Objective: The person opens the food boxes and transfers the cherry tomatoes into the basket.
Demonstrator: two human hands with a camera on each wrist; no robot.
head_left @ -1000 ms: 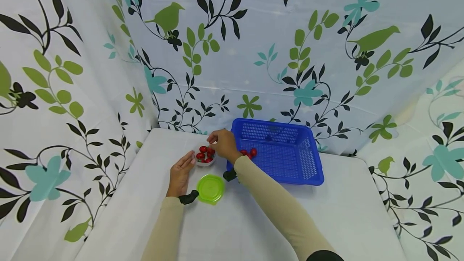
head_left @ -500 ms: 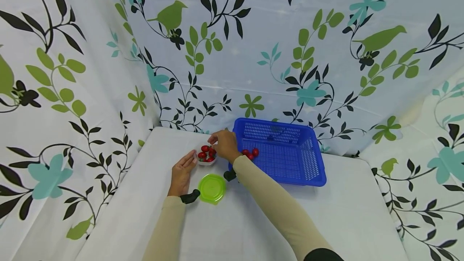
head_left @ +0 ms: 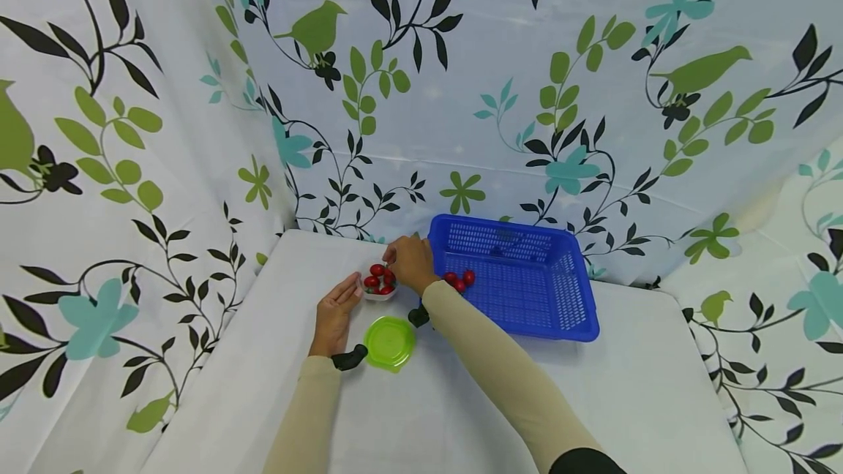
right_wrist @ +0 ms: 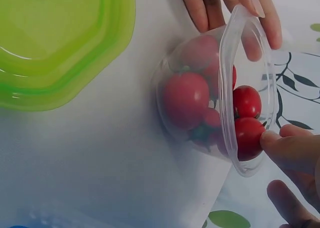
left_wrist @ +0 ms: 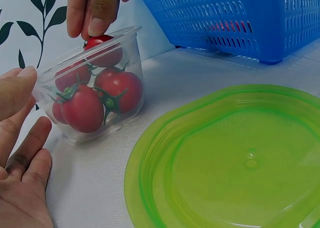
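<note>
A small clear plastic container [left_wrist: 136, 113] holds several red cherry tomatoes [left_wrist: 82, 110] with green stems. My left hand [head_left: 334, 317] is beside it, palm upward, with thumb and fingertips at the rim and the other fingers loose. From the far right, my right hand [head_left: 411, 263] reaches over the opening. One of its fingertips presses on a cherry tomato [right_wrist: 250, 138] just inside the rim, with another finger held apart from it. Nearer to me than the container, a green lid [head_left: 390, 344] lies on the table.
Right of the container stands a blue plastic basket [head_left: 520, 276] with a few cherry tomatoes [head_left: 468, 277] in its left side. A white cloth covers the table [head_left: 428, 415]. Patterned curtains [head_left: 421, 93] rise behind and at both sides.
The head view has turned slightly left, so everything appears a little farther right. Both hands stay at the container with hardly any movement.
</note>
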